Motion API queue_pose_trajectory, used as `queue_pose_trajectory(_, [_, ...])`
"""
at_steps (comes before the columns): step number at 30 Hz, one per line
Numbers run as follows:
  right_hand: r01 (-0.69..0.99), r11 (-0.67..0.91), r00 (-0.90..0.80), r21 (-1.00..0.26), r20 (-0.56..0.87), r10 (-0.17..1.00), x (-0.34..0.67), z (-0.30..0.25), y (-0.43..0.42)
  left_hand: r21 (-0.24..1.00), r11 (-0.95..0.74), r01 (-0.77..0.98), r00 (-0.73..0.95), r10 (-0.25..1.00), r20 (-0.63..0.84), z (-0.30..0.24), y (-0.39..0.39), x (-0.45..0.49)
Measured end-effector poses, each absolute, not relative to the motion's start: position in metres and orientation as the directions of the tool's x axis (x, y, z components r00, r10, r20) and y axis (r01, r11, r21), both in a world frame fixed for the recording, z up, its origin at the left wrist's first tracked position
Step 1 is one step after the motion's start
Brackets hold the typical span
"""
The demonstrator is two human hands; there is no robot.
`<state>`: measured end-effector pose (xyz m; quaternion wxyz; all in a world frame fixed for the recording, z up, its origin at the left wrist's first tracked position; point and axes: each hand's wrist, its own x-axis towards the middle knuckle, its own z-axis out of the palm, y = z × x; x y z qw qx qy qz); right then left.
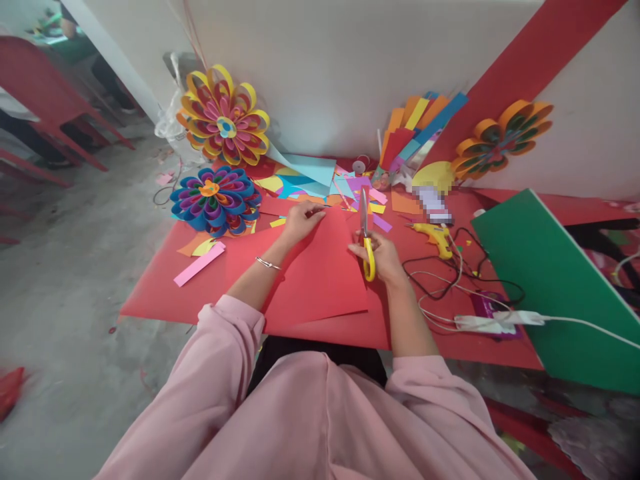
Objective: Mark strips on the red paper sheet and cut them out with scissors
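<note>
A red paper sheet lies on the red-covered work surface in front of me. My left hand rests on the sheet's far edge, fingers curled and pinching the paper there. My right hand is closed round the yellow handles of a pair of scissors, whose blades point away from me along the sheet's right edge. A thin bracelet sits on my left wrist. Pink sleeves cover both my upper arms.
Two paper flowers stand at the far left, yellow and blue; an orange one leans on the wall. Coloured paper strips, a yellow glue gun, tangled cables, a power strip and a green board lie right.
</note>
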<state>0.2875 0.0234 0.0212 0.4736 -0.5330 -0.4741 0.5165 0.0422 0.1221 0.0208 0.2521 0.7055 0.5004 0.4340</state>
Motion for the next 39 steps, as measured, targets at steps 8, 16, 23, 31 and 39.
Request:
queue_pose_trajectory(8, [0.093, -0.016, 0.108, -0.996, -0.006, 0.994, 0.294, 0.038, 0.013, 0.681, -0.5, 0.536, 0.067, 0.828, 0.556, 0.051, 0.083, 0.054])
queue_pose_trajectory(16, [0.193, 0.161, 0.048, -0.968, 0.173, 0.984, 0.325, 0.071, 0.027, 0.925, -0.341, 0.169, 0.59, 0.786, 0.182, 0.083, -0.044, 0.063])
queue_pose_trajectory(23, [0.236, 0.272, 0.023, -0.933, 0.285, 0.958, 0.342, 0.114, 0.028, 0.986, 0.127, 0.106, 0.935, 0.324, -0.142, 0.039, -0.087, 0.086])
queue_pose_trajectory(31, [0.238, 0.298, 0.344, -0.924, 0.367, 0.864, 0.339, 0.09, 0.036, 0.511, 0.671, -0.538, 0.654, 0.714, -0.25, 0.002, -0.079, 0.131])
queue_pose_trajectory(39, [0.142, 0.17, 0.42, -0.975, 0.215, 0.882, 0.332, 0.047, 0.047, 0.339, 0.533, -0.775, 0.321, 0.794, -0.516, 0.022, -0.031, 0.147])
